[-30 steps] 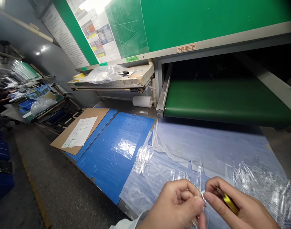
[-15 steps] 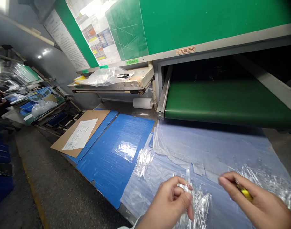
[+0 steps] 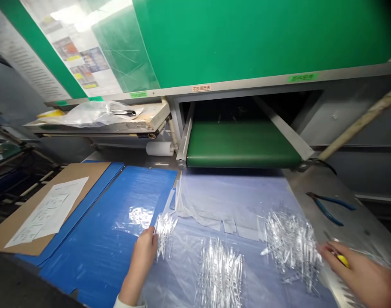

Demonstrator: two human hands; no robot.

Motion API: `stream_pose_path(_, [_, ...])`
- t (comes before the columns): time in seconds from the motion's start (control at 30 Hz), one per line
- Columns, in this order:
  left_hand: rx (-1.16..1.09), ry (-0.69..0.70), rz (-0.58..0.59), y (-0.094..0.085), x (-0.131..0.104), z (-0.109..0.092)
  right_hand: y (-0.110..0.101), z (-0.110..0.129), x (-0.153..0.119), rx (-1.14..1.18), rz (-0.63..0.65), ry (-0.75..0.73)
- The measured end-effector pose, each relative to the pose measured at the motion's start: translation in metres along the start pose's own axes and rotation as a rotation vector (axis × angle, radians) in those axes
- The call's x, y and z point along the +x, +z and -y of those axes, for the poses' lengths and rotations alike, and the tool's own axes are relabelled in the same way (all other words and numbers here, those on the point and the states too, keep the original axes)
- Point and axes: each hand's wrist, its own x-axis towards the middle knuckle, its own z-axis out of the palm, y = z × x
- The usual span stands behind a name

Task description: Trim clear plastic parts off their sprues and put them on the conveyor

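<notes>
My left hand (image 3: pixel 143 253) is closed, its fingertips at the left edge of a small pile of thin clear plastic pieces (image 3: pixel 165 233); what it pinches is hidden. At the right, my right hand (image 3: pixel 359 269) is wrapped round a small tool with a yellow end (image 3: pixel 342 260); its kind does not show and the hand is blurred. Just left of that hand is a loose heap of clear plastic pieces (image 3: pixel 290 239). Between the hands, a neater bundle of the same pieces (image 3: pixel 221 273) lies on the bluish film sheet (image 3: pixel 234 188).
A green conveyor belt (image 3: pixel 240 145) ends above the sheet. Blue-handled pliers (image 3: pixel 330 207) rest on the metal table at right. Blue boards (image 3: pixel 118 218) and a brown cardboard sheet (image 3: pixel 89 171) with a paper (image 3: pixel 51 209) lie left. A shelf (image 3: pixel 118 127) holds a plastic bag (image 3: pixel 93 114).
My left hand has moved left, from above the middle bundle to the small pile. My right hand keeps the yellow-ended tool, now beside the right heap. The view has swung right, bringing the pliers in.
</notes>
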Motion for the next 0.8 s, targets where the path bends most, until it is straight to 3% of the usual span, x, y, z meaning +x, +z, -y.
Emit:
stream_pose_path(0.13, [0.068,0.025,0.037,0.007,0.000,0.002,0.005,0.015,0.008,-0.245,0.303,0.123])
stream_pose_path(0.33, [0.076,0.026,0.012,0.004,-0.010,0.007,0.013,0.055,0.023,-0.432,0.387,0.141])
stream_pose_path(0.57, [-0.043,0.070,-0.032,0.009,-0.035,0.001,0.031,0.112,0.010,-0.498,0.564,-0.107])
stream_pose_path(0.7, [-0.137,0.149,-0.042,0.020,-0.055,-0.002,0.044,0.112,-0.009,-0.539,0.599,-0.120])
stream_pose_path(0.8, [-0.208,0.188,-0.027,0.032,-0.072,-0.004,0.041,0.102,-0.018,-0.490,0.613,-0.090])
